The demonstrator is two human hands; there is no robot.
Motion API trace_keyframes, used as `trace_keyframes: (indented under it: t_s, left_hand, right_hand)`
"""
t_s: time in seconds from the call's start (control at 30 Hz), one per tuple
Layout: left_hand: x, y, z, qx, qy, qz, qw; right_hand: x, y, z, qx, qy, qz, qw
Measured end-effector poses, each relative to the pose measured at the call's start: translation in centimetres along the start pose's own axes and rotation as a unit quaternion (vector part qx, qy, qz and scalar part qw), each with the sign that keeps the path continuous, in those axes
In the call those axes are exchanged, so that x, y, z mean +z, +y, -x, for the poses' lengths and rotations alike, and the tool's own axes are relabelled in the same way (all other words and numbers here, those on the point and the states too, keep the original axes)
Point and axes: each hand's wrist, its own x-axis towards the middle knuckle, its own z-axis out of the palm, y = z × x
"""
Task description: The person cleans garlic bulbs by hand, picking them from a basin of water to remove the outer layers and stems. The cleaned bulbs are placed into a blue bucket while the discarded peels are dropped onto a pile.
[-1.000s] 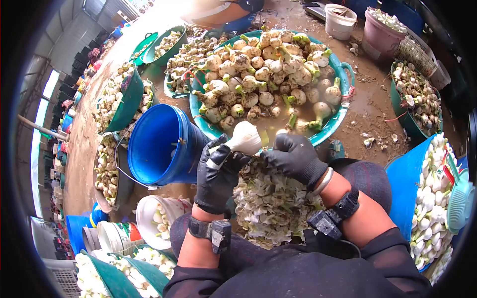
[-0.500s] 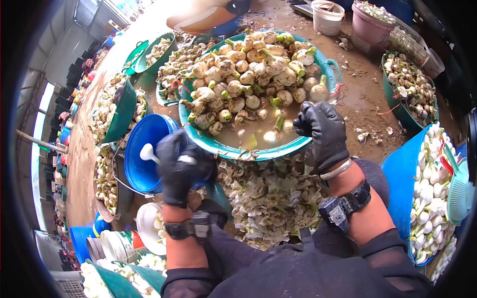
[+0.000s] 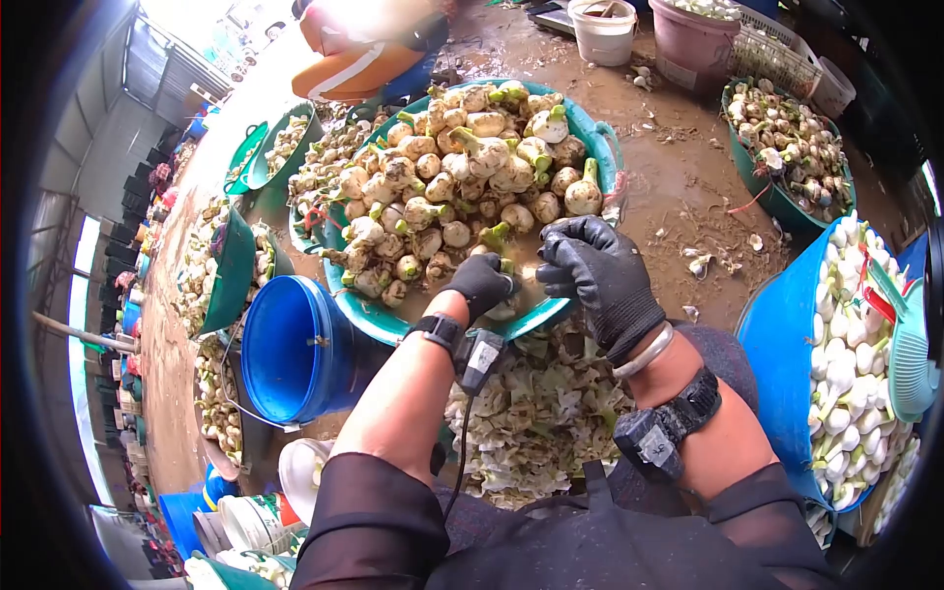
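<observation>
Your left hand (image 3: 480, 283) and right hand (image 3: 602, 277) curl at one green tub (image 3: 605, 162); whether either's fingers clamp anything, I can't tell. Beyond your fingers heap bulbs (image 3: 455, 234), too many to count; leftward, one blue bucket (image 3: 332, 339).

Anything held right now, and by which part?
Can't tell. The left hand is curled over the tub; the right hand is curled too. Neither grip's inside shows.

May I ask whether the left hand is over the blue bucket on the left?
No, the left hand is over the large green basin.
</observation>
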Motion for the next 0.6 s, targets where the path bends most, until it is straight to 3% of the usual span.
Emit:
trace_keyframes:
  t_s: [0.03, 0.07, 0.13, 0.2, 0.23, 0.27, 0.33, 0.37, 0.43, 0.47, 0.53, 0.6]
  left_hand:
    - [0.0, -0.6, 0.4, 0.021, 0.031, 0.083, 0.996]
    - [-0.3, -1.2, 1.5, 0.039, 0.008, 0.288, 0.957]
    - [-2.4, -0.3, 5.5, 0.056, 0.033, 0.475, 0.878]
    - [-3.2, -1.2, 8.8, 0.177, 0.068, 0.408, 0.893]
    - [-3.3, -0.5, 10.8, 0.145, 0.029, 0.551, 0.821]
    - [-3.6, 0.9, 13.0, 0.12, 0.056, 0.561, 0.817]
    - [-2.6, -0.5, 14.2, 0.117, 0.083, 0.607, 0.781]
    - [-2.3, -1.1, 15.0, 0.115, 0.137, 0.552, 0.815]
    - [-2.6, -1.0, 16.0, 0.121, 0.183, 0.514, 0.829]
    - [-2.7, -1.2, 16.1, 0.129, 0.222, 0.471, 0.844]
    - [-2.6, -2.0, 16.1, 0.136, 0.233, 0.459, 0.847]
    - [-2.5, -2.6, 16.2, 0.139, 0.218, 0.497, 0.828]
  right_hand:
    - [0.0, 0.1, -0.1, 0.001, -0.006, 0.025, 1.0]
    - [0.1, 0.3, -0.2, 0.002, -0.013, 0.05, 0.999]
    - [0.3, 1.0, -0.3, 0.011, -0.028, 0.057, 0.998]
    - [1.5, 1.6, 0.8, -0.095, -0.097, 0.313, 0.94]
    - [1.1, 5.3, -0.5, -0.149, -0.155, 0.256, 0.942]
    - [2.2, 4.2, 1.1, -0.154, -0.164, 0.29, 0.93]
    - [3.6, 4.4, 2.2, -0.006, -0.224, 0.132, 0.966]
    - [3.8, 5.3, 2.3, -0.002, -0.229, 0.135, 0.964]
    - [4.2, 6.8, 2.2, -0.136, -0.242, 0.186, 0.943]
    - [4.5, 7.3, 2.2, -0.134, -0.247, 0.19, 0.941]
    - [5.5, 7.3, 2.7, 0.004, -0.221, -0.029, 0.975]
    - [5.9, 6.8, 3.0, 0.018, -0.226, -0.026, 0.974]
